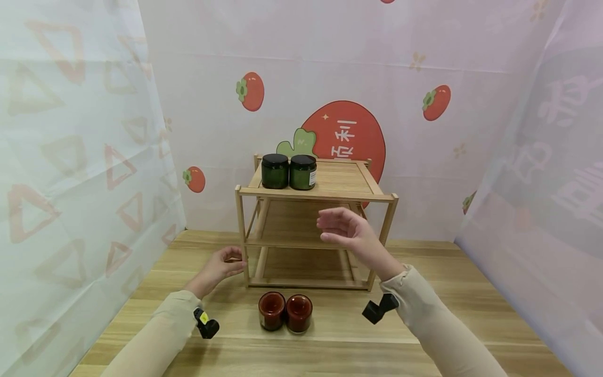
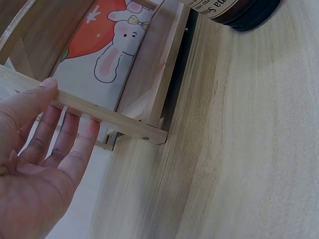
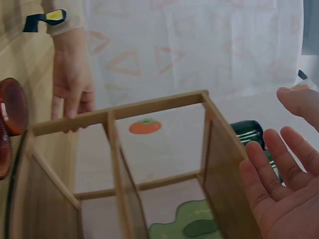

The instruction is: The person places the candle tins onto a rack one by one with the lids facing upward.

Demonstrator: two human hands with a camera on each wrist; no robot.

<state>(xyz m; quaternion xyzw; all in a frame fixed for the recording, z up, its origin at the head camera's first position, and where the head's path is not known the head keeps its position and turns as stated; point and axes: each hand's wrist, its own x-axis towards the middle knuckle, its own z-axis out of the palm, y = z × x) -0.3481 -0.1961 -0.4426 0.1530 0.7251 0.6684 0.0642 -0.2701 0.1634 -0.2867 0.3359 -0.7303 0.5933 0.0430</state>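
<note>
A wooden tiered shelf (image 1: 320,195) stands on the table in the head view. My left hand (image 1: 221,268) holds its left front post low down, the thumb (image 2: 37,97) on one side and fingertips on the other in the left wrist view. My right hand (image 1: 348,233) is raised before the shelf's right half, holding nothing; its fingers (image 3: 274,164) are spread and relaxed in the right wrist view. Two green jars (image 1: 275,172) with black lids sit side by side on the top tier, toward the left. The middle and bottom tiers hold nothing visible.
Two red-brown glass jars (image 1: 271,311) stand touching on the wooden table (image 1: 339,351), in front of the shelf. A printed cloth backdrop (image 1: 212,115) rises behind, with cloth walls at left and right.
</note>
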